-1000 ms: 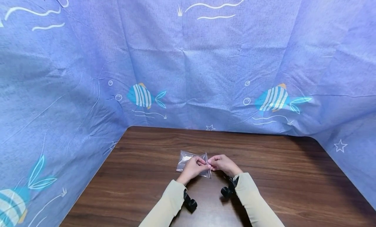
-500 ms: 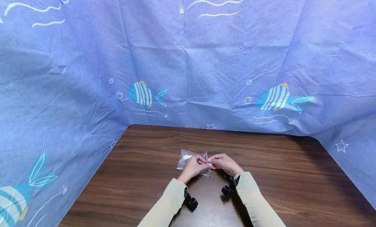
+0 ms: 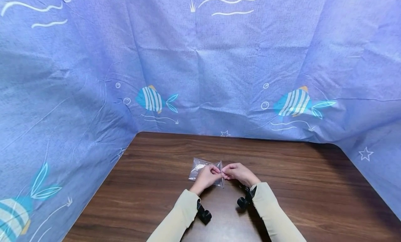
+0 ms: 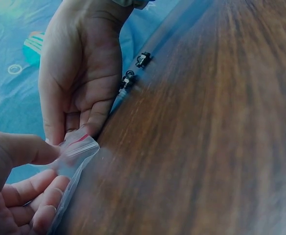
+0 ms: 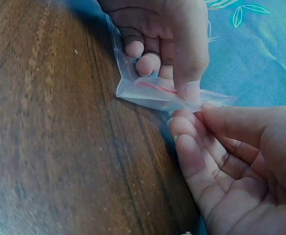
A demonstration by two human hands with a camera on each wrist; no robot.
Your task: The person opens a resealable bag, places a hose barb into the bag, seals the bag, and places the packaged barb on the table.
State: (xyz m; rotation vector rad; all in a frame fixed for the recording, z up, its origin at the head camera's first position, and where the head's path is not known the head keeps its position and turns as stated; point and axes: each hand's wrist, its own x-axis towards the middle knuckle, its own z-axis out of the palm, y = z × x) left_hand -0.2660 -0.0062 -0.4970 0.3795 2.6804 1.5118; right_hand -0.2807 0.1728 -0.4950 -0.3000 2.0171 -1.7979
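Note:
A clear plastic zip bag (image 3: 196, 166) lies across the middle of the table in the head view, its mouth toward the right. My left hand (image 3: 205, 178) pinches it just behind the mouth, thumb on top and fingers beneath. With thumb and fingertips, my right hand (image 3: 240, 173) pinches the edge of the mouth. In the right wrist view a red line (image 5: 157, 88) runs along the bag below its opening, under the left thumb (image 5: 189, 73). Both hands' fingertips meet close together there. The left wrist view shows a corner of the bag's mouth (image 4: 86, 145) standing up between the hands.
The dark wood-grain table (image 3: 156, 155) reaches back to a blue fish-print cloth (image 3: 219, 78), which hangs behind and along both sides. Black wrist cameras, one on the left wrist (image 3: 204, 215) and one on the right (image 3: 242, 202), sit below the sleeves' cuffs.
Both hands keep their pinch on the zip bag. The left thumb has shifted slightly back from the bag's mouth. The head view has tilted a little.

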